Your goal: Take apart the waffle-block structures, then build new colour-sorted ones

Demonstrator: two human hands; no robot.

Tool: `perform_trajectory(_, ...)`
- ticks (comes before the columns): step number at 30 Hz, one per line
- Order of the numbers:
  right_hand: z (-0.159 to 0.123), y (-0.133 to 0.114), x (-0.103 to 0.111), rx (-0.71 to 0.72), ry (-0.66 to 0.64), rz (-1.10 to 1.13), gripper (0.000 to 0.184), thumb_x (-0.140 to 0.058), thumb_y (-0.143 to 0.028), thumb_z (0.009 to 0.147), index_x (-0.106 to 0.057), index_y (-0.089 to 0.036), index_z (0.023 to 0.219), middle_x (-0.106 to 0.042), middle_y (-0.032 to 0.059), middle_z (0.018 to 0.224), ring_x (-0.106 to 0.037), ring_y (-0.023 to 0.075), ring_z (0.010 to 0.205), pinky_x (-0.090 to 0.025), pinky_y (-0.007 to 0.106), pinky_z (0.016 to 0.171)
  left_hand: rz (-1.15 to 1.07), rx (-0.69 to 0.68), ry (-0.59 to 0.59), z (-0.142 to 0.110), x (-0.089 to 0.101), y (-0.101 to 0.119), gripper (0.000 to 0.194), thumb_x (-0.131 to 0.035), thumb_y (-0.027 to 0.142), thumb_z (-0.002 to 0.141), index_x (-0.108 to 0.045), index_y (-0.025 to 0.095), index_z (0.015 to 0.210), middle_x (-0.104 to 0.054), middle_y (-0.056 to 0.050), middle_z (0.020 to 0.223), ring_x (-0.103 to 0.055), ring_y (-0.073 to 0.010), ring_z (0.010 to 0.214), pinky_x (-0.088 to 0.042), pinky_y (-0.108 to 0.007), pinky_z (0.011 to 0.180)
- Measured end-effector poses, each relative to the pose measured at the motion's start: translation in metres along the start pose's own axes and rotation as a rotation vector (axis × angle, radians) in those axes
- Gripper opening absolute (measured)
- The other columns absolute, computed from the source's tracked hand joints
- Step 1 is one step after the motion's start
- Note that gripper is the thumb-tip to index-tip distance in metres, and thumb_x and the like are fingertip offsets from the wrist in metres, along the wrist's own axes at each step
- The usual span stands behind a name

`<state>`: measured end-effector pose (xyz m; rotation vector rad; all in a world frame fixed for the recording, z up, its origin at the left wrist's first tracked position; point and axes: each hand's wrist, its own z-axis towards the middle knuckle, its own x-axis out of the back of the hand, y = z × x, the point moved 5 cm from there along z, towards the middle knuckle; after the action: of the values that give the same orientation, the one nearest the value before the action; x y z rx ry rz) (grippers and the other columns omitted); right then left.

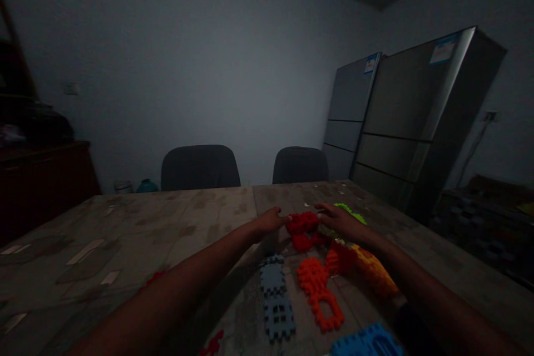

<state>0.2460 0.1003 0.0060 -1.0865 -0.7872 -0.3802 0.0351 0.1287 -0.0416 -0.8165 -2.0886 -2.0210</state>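
Observation:
My left hand (270, 222) reaches in from the left, its thumb at the left side of a cluster of red interlocking blocks (302, 222). Across from it, the fingertips of my right hand (339, 219) meet the cluster's right side. Both hands seem closed on these red blocks from either side; some fingers are hard to see in the dim light. Beneath my right hand and forearm lie lime-green pieces (350, 212), a red piece (342, 257) and yellow-orange pieces (374, 268). Closer to me are joined orange pieces (314, 273) and grey-blue pieces (273, 279), one with a window pattern.
Blue pieces (369, 341) lie at the near edge, with small red pieces (212, 343) left of them. Another red piece (155, 278) is partly behind my left forearm. Two dark chairs (200, 167) stand beyond the patterned table (167, 222). A tall refrigerator (396, 105) is at the right.

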Motion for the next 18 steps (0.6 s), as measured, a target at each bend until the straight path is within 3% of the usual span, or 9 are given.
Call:
perform_trajectory(4, 0.006, 0.003, 0.0, -0.038, -0.022, -0.025, 0.04, -0.056, -0.038, 0.085, -0.072, -0.014, 0.113, -0.076, 0.0161, 0.115, -0.07, 0.0324, 0.106, -0.054, 0.048, 0.095, -0.013, -0.1, 0.035, -0.018, 0.019, -0.005, 0.036, -0.068, 0.032, 0.099, -0.059, 0.018, 0.131, -0.058, -0.011, 0.138, -0.061, -0.0301, 0.12, -0.053, -0.053, 0.099)
perform_trajectory(6, 0.01, -0.001, -0.005, -0.033, -0.055, -0.015, 0.038, -0.057, -0.037, 0.082, -0.074, -0.014, 0.106, -0.078, 0.0148, 0.108, -0.071, 0.0325, 0.101, -0.055, 0.048, 0.093, -0.023, -0.158, 0.059, -0.034, 0.037, -0.01, 0.037, -0.068, 0.033, 0.098, -0.06, 0.017, 0.131, -0.058, -0.012, 0.139, -0.059, -0.0308, 0.123, -0.05, -0.055, 0.103)
perform_trajectory(10, 0.0, -0.028, -0.017, 0.021, -0.131, 0.064, 0.042, -0.058, -0.046, 0.082, -0.076, -0.017, 0.106, -0.078, 0.0119, 0.108, -0.072, 0.032, 0.1, -0.056, 0.047, 0.092, -0.01, -0.198, 0.142, -0.084, 0.106, -0.036, 0.045, -0.072, 0.039, 0.09, -0.064, 0.017, 0.129, -0.067, -0.014, 0.131, -0.062, -0.0304, 0.123, -0.047, -0.05, 0.108)
perform_trajectory(13, -0.037, -0.055, -0.02, 0.068, -0.168, 0.107, 0.045, -0.057, -0.054, 0.087, -0.076, -0.021, 0.111, -0.076, 0.0117, 0.118, -0.07, 0.0339, 0.108, -0.056, 0.048, 0.094, 0.057, -0.148, 0.246, -0.139, 0.172, -0.065, 0.056, -0.07, 0.05, 0.084, -0.065, 0.017, 0.129, -0.071, -0.014, 0.127, -0.063, -0.0329, 0.122, -0.048, -0.05, 0.106)
perform_trajectory(15, -0.073, -0.07, -0.028, 0.065, -0.174, 0.109, 0.044, -0.055, -0.055, 0.091, -0.074, -0.028, 0.121, -0.075, 0.0095, 0.122, -0.069, 0.0347, 0.112, -0.057, 0.048, 0.093, 0.127, -0.091, 0.305, -0.177, 0.205, -0.086, 0.06, -0.067, 0.058, 0.081, -0.066, 0.018, 0.126, -0.071, -0.014, 0.127, -0.062, -0.035, 0.123, -0.048, -0.051, 0.106)
perform_trajectory(18, -0.131, -0.091, -0.062, 0.107, -0.246, 0.111, 0.039, -0.055, -0.054, 0.091, -0.074, -0.039, 0.121, -0.078, 0.0059, 0.113, -0.07, 0.0355, 0.108, -0.059, 0.047, 0.09, 0.244, -0.008, 0.329, -0.221, 0.222, -0.116, 0.063, -0.067, 0.061, 0.074, -0.068, 0.018, 0.12, -0.071, -0.017, 0.127, -0.063, -0.0397, 0.122, -0.049, -0.056, 0.103)
